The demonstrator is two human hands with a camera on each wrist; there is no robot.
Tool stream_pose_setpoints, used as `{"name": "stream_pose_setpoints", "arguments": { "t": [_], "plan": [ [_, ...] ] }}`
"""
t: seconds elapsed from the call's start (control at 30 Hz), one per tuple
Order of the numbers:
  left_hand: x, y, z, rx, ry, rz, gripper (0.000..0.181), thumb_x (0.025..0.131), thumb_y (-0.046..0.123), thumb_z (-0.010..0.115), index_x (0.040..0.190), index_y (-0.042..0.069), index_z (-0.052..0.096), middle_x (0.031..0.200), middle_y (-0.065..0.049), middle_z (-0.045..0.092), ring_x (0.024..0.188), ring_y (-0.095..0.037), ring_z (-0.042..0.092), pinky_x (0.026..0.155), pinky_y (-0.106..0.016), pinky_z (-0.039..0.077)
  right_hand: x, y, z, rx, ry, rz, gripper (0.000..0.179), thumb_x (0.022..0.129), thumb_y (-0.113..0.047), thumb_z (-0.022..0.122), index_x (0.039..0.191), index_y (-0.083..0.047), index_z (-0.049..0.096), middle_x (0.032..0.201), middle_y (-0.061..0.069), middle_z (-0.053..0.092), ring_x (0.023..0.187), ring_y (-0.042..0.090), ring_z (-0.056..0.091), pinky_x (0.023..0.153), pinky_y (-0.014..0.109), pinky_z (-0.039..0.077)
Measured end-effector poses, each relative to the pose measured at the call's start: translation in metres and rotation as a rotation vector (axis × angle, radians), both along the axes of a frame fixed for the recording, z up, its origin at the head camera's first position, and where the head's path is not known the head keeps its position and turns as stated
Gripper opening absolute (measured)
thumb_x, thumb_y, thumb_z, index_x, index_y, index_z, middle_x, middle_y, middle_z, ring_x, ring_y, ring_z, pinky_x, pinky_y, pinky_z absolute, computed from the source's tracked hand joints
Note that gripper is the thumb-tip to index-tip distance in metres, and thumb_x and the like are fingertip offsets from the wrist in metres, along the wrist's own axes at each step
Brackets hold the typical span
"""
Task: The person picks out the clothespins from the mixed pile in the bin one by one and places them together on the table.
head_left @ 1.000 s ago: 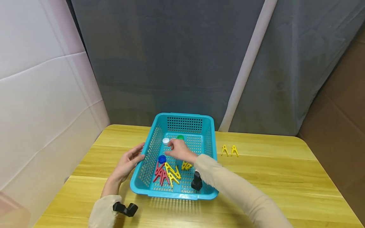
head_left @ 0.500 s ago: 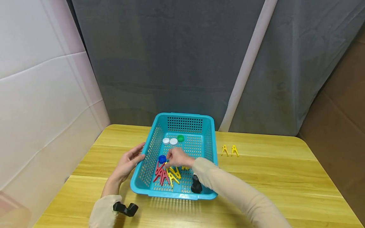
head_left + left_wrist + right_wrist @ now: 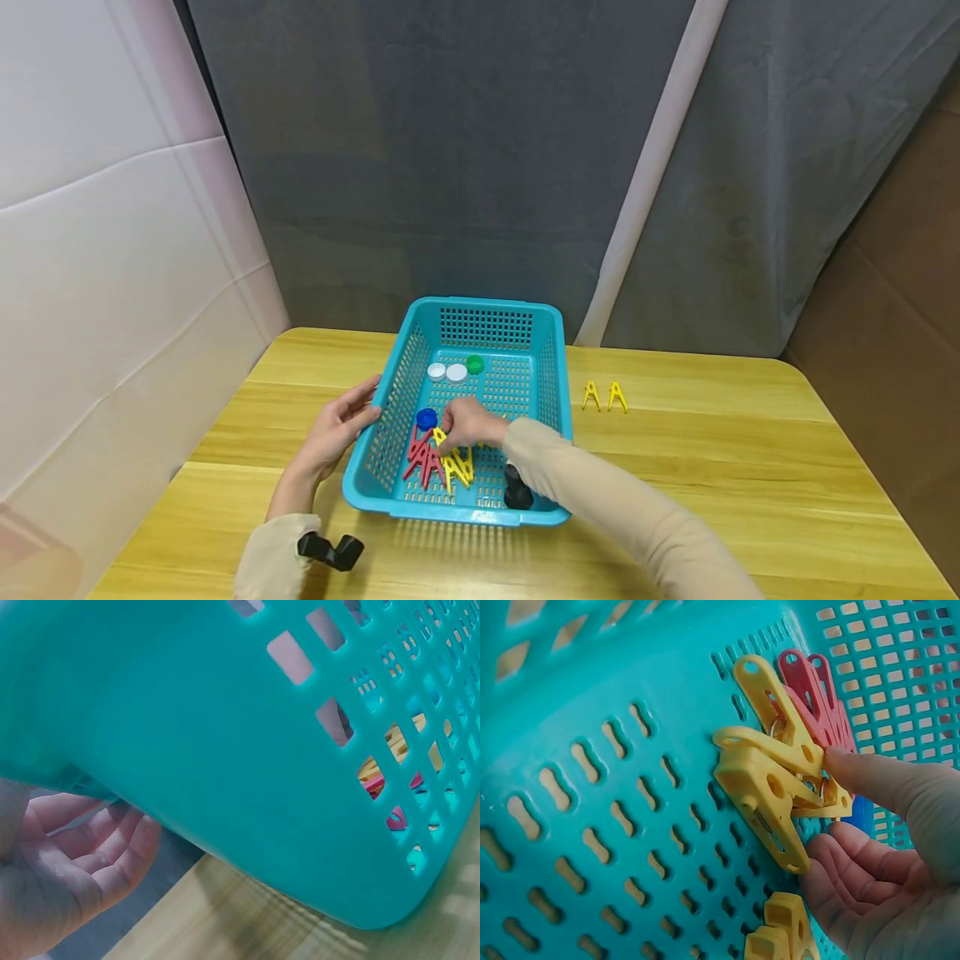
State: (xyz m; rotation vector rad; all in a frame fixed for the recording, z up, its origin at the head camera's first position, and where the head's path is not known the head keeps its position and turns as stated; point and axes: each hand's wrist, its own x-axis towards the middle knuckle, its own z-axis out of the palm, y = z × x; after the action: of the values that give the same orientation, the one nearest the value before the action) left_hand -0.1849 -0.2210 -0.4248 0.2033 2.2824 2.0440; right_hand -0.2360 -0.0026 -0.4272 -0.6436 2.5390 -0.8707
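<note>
A blue perforated plastic basket (image 3: 480, 515) stands on the wooden table. My left hand (image 3: 336, 433) holds its left rim; in the left wrist view that hand's fingers (image 3: 97, 851) lie bent under the rim. Inside the basket, my right hand (image 3: 471, 423) has thumb and fingers around yellow plastic clothespins (image 3: 455, 468). The right wrist view shows the right thumb (image 3: 877, 776) against these yellow clothespins (image 3: 769, 772), with the fingers bent on their other side. Red clothespins (image 3: 424, 462) lie right beside them, partly overlapped. A blue bottle cap (image 3: 427, 418) sits just behind the red ones.
Two white bottle caps (image 3: 456, 373) and a green bottle cap (image 3: 475, 364) lie toward the basket's back. More yellow clothespins (image 3: 784, 930) rest on the basket floor near the right hand. Two yellow clothespins (image 3: 617, 397) are on the table to the right. A grey cloth (image 3: 450, 167) hangs behind.
My right hand has moved from the white caps back toward me, down to the yellow clothespins, which have shifted closer together. The left hand and the basket have stayed put.
</note>
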Motion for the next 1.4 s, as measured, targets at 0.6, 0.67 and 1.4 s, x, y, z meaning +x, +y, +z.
{"name": "stream_pose_setpoints", "arguments": {
  "t": [0.6,0.67,1.4],
  "plan": [
    [0.0006,-0.0004,0.0011,0.002,0.006,-0.014,0.056,0.095,0.006,0.051,0.144,-0.005,0.028,0.137,-0.032,0.037,0.097,-0.001,0.056,0.079,-0.021,0.051,-0.0028,-0.0015,-0.0011,-0.020,-0.049,-0.051,0.024,0.068,-0.010,0.084,0.079,-0.001,0.064,0.074,0.000,0.058,0.065,0.009,0.050,0.059,0.021,0.044],
    [0.0006,-0.0004,0.0014,0.001,0.005,-0.015,0.056,0.095,0.006,0.051,0.144,-0.005,0.028,0.137,-0.031,0.037,0.098,0.000,0.056,0.079,-0.021,0.051,-0.0025,-0.0012,-0.0002,-0.010,-0.048,-0.041,0.025,0.067,-0.009,0.084,0.081,-0.001,0.065,0.075,0.000,0.059,0.066,0.009,0.050,0.061,0.020,0.044],
    [0.0000,0.0006,0.0010,0.001,0.004,-0.006,0.055,0.095,0.006,0.052,0.144,-0.006,0.028,0.137,-0.032,0.037,0.098,0.000,0.056,0.079,-0.020,0.050,-0.0022,0.0011,-0.0008,0.044,-0.026,-0.027,0.030,0.068,0.001,0.078,0.065,-0.008,0.050,0.063,-0.003,0.043,0.056,0.009,0.041,0.048,0.019,0.035]
  ]
}}
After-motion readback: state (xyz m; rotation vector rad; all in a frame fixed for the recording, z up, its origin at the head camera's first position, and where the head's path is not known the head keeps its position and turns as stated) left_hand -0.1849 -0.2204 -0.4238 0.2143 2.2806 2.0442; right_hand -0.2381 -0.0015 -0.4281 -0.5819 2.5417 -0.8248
